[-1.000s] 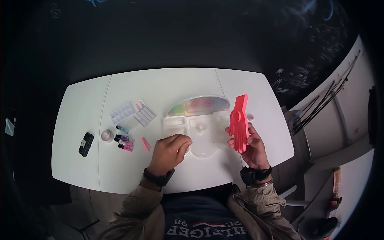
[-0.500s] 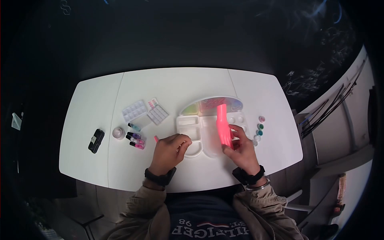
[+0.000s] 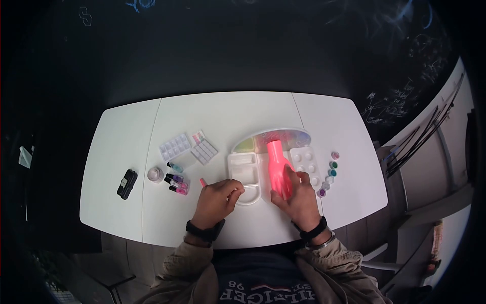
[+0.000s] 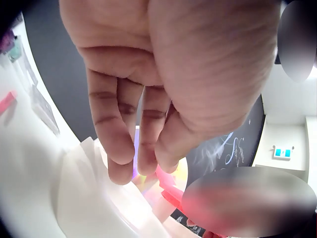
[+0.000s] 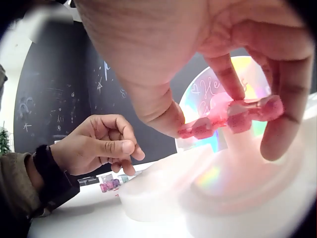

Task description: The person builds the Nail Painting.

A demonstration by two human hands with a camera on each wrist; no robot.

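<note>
A: What lies at left of the head view?

B: A black case, a round jar, compartment trays and polish bottles rest on a white surface, probably grouped to keep supplies within reach.

A: And toward the center?

B: The left hand, loosely curled and holding nothing visible, hangs beside a pink stick. Next comes a white organizer with a rainbow lid. Just right of center, over the organizer, a pink hand-shaped form is gripped near its lower end by the right hand, seemingly to steady it. Small pots line the right, perhaps for easy picking.

A: What do the wrist cameras add?

B: The left one shows bent fingers from the palm side, and a wall fixture at right of the frame. The right one shows the form's fingertips between thumb and fingers, above a pale post unseen from the head. Whether form and post touch, I cannot tell.
</note>
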